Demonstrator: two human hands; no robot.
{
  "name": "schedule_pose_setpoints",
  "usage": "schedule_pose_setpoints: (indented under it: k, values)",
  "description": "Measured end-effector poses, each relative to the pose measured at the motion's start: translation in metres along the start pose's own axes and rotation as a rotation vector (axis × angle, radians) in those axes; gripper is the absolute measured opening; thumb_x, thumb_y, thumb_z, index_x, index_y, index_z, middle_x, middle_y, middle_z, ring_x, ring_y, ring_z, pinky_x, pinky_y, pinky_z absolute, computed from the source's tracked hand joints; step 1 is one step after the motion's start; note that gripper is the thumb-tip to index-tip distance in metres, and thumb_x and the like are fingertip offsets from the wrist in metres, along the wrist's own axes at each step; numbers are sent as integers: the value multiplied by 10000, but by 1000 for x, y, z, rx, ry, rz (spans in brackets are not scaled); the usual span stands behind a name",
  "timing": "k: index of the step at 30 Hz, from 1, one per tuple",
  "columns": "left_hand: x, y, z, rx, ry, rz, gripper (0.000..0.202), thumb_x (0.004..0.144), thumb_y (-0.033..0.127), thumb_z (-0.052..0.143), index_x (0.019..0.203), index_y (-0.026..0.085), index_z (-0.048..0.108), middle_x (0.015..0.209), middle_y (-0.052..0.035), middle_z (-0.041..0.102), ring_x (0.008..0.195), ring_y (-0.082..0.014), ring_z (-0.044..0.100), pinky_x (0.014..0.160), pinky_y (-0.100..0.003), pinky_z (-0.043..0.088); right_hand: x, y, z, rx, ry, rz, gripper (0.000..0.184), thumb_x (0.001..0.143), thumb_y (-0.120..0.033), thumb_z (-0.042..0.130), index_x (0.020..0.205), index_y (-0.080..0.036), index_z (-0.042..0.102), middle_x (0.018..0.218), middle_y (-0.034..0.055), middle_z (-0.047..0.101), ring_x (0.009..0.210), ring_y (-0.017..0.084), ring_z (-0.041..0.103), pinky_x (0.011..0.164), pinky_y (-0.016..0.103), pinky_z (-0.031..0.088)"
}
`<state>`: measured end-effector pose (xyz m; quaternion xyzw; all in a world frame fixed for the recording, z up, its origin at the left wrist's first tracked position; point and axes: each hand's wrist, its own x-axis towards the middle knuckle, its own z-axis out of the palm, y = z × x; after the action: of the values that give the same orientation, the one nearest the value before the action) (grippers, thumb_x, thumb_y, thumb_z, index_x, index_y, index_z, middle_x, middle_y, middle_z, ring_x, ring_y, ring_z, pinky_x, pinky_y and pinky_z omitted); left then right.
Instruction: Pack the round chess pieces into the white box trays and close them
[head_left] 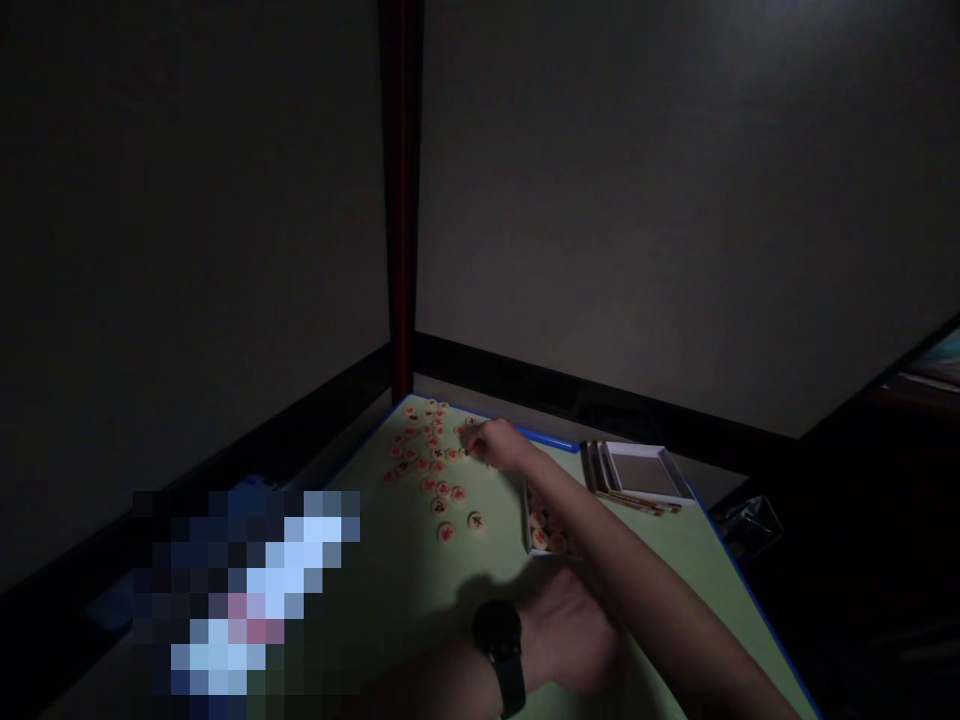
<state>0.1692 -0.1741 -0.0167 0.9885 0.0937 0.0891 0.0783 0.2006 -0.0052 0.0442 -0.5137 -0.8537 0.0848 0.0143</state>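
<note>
Round wooden Chinese chess pieces [433, 442] with red or dark characters lie scattered over the far left part of the pale green table. My right hand [502, 443] reaches across to their right edge, its fingers curled and pinched down at a chess piece [466, 453]. Under my right forearm stands an open box [528, 520] holding more chess pieces [556, 542], partly covered by the arm. Nearer to me, my left hand [570, 630], with a dark watch [497, 632] on its wrist, is curled inward above the table. Its fingertips are hidden, and so is anything inside them.
The green table [375, 570] has a blue edge and fits into a corner of pale walls. A blue stick-like object [551, 440] lies along its far edge. At the right stand a white-rimmed box lid [682, 488] and brown folded boards [596, 470]. A pixelated patch covers the lower left.
</note>
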Motion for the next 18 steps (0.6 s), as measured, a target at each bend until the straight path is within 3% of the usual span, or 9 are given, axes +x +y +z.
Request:
schedule_pose_setpoints:
  k: [5,11,15,18]
  values:
    - [1,-1,1,2,63,57,219,899,256,553,775,141,693,852,-55,749,795,-214,642,721,-332,465,13,-17,8,-120,14,-96,253,846,-193,622,1059,-147,750,1131,143,728,1059,244,663,885,284,470]
    - [-2,2,-5,-4,81,45,264,910,262,572,712,148,703,726,-35,725,720,-186,630,700,-302,449,15,-35,14,-167,-40,-99,232,886,-123,501,969,-151,715,1099,139,718,1039,231,654,873,286,459]
    - [-2,2,-8,-21,96,66,184,872,244,594,805,134,724,858,-55,756,840,-210,675,752,-306,486,-3,-33,1,-128,38,-58,237,907,-142,503,1104,-142,635,1100,162,706,1008,234,649,818,286,450]
    - [-2,4,-9,18,-1,-6,250,864,330,580,860,141,743,828,-86,758,792,-242,698,717,-354,525,-37,-9,-14,-44,135,64,259,902,-175,542,1154,-137,590,1049,146,718,907,219,661,739,275,435]
